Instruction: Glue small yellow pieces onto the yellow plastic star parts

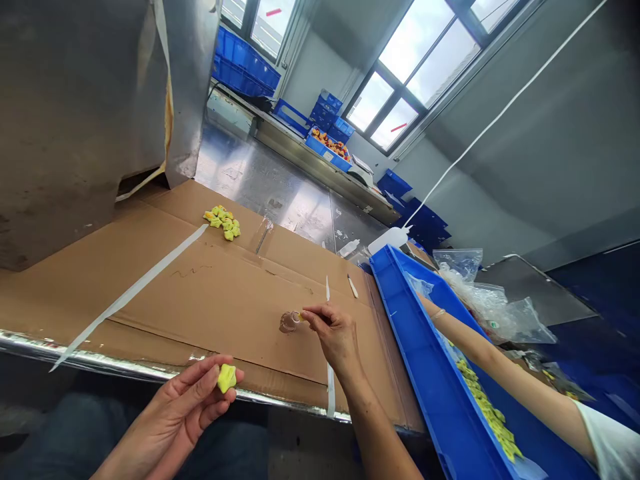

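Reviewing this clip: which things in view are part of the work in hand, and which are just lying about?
In hand:
left hand pinching a yellow-green piece
right hand holding a small clear part
pile of yellow-green pieces on the cardboard sheet

Lying about:
blue tray, a co-worker's arm reaching in
plastic bags
white squeeze bottle
stacked blue crates

A small yellow-green toy [227, 377] sits pinched at the fingertips of the left hand [187, 407], over the desk's near edge. A tiny clear piece [289, 322] lies on the cardboard, touched by the right hand [336, 335].
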A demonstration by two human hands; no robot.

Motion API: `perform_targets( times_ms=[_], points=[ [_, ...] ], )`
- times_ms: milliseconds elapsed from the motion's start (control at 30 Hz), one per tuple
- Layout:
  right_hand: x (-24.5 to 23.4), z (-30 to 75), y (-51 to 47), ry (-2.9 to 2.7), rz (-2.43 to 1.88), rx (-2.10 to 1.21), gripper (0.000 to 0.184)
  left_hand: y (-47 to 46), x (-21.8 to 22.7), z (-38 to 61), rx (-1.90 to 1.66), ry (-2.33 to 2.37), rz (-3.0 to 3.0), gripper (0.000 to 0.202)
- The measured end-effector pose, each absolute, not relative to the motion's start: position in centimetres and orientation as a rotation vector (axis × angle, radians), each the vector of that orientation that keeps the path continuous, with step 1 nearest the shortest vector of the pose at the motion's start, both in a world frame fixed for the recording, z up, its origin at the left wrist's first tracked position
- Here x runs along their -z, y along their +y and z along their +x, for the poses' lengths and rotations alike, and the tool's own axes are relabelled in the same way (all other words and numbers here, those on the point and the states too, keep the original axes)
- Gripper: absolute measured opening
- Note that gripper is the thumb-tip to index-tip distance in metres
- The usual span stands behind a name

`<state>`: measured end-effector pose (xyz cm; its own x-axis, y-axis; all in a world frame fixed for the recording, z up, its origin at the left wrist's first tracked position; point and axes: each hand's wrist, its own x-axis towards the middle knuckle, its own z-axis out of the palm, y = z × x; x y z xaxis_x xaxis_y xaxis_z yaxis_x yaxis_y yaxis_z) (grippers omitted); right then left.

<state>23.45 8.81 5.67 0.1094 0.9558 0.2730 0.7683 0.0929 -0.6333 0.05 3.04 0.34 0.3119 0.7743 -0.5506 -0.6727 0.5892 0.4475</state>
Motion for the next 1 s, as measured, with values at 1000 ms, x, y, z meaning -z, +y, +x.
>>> perform_targets(
  times_ms=[1000],
  points=[
    [-6.3, 22.6, 9.6, -1.867, -1.773, -0.214, 0.011, 2.8, -0.6, 0.3, -0.952, 0.843, 0.223, 0.021]
  ],
)
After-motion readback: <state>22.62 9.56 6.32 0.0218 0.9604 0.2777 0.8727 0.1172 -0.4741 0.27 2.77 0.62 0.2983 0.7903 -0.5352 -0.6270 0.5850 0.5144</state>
